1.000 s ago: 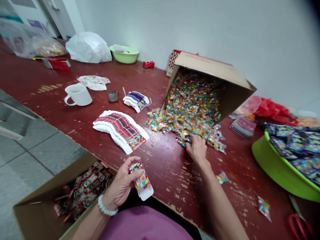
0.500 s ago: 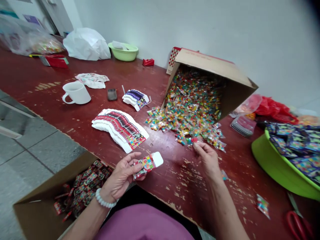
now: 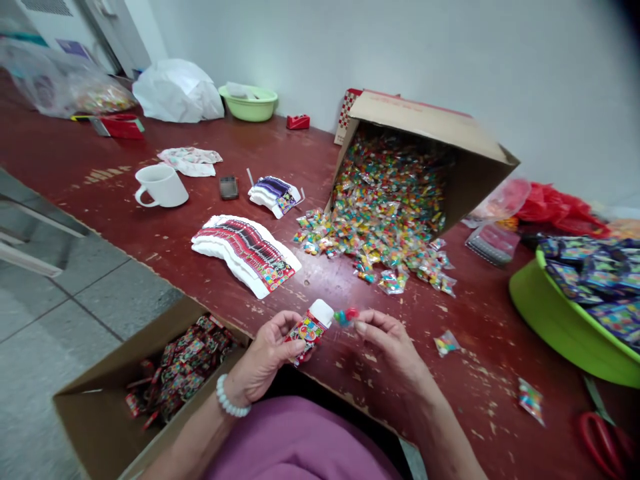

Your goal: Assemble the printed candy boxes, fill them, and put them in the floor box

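Observation:
My left hand (image 3: 274, 348) is closed around a small red printed candy box (image 3: 309, 331), whose white end flap stands open toward the upper right. Between thumb and fingers, my right hand (image 3: 387, 337) pinches a small clear packet of colourful candies (image 3: 345, 317), close beside the flap. Beyond my hands, a large cardboard box (image 3: 425, 113) lies on its side with many candy packets (image 3: 385, 220) spilling from it. A fanned stack of flat red boxes (image 3: 245, 250) rests ahead of my left hand. Two loose packets lie to the right, one of them a candy packet (image 3: 447, 343).
A carton of filled red boxes (image 3: 185, 367) stands below the table edge at left. A green basin (image 3: 560, 340) with dark packets and red-handled scissors (image 3: 597, 443) are at right. Farther back are a white mug (image 3: 163, 187), purple flat boxes (image 3: 275, 195) and a pale green bowl (image 3: 249, 107).
My right hand has moved from the candy pile toward me and left, bringing a packet up to the small box. My left hand has shifted slightly right, tilting the box more upright.

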Motion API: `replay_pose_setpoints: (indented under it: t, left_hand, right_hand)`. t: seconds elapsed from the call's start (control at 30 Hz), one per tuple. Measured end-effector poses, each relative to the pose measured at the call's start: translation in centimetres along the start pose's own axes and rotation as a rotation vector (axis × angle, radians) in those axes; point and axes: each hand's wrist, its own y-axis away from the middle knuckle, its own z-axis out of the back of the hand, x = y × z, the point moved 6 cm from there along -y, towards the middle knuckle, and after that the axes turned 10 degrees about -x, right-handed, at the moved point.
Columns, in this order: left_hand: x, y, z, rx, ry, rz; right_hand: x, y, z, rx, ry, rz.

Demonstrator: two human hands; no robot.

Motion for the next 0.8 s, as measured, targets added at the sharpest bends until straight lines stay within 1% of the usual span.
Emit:
replay_pose_setpoints:
  t: [0.03,0.1,0.2,0.3,0.33,0.47,0.53,0.63,0.73,0.77,0.8]
  left_hand:
    - [-0.1,0.0,0.0,0.006,-0.019,-0.028]
    - [0.0,0.0,-0.2,0.052,-0.057,-0.044]
    - [0.5,0.3,-0.6,0.146,-0.118,0.000]
    - [0.8,0.6,-0.8,0.179,-0.164,0.034]
    - [0.9,0.7,-1.0,0.194,-0.173,0.043]
    - [1.4,1.0,-2.4,0.279,-0.193,0.057]
    - [1.4,1.0,-2.8,0.287,-0.209,0.041]
    - [1.1,0.8,-2.8,0.278,-0.235,-0.002]
    - [1.0,0.7,-2.6,0.273,-0.244,-0.007]
    - [0.9,0.8,-2.6,0.265,-0.243,-0.004]
    - [0.8,0.8,-2.7,0.256,-0.242,-0.004]
  right_hand:
    - [0.0,0.0,0.1,0.000,-0.013,-0.003]
    - [-0.1,0.0,0.2,-0.010,0.018,0.003]
    - [-0.4,-0.3,0.2,-0.038,0.151,0.050]
    - [-0.3,-0.1,-0.1,-0.061,0.268,0.118]
    - [-0.4,0.1,-0.4,-0.047,0.282,0.115]
    - [-1.2,0.9,-2.0,0.095,0.254,0.018]
    - [-1.2,1.0,-2.2,0.101,0.320,0.044]
    - [-0.5,0.5,-1.5,0.028,0.467,0.190]
    - [1.1,0.6,-0.7,-0.091,0.515,0.418]
    - [1.6,0.8,-0.8,-0.096,0.534,0.490]
    - [2.0,1.1,-1.1,-0.073,0.559,0.553]
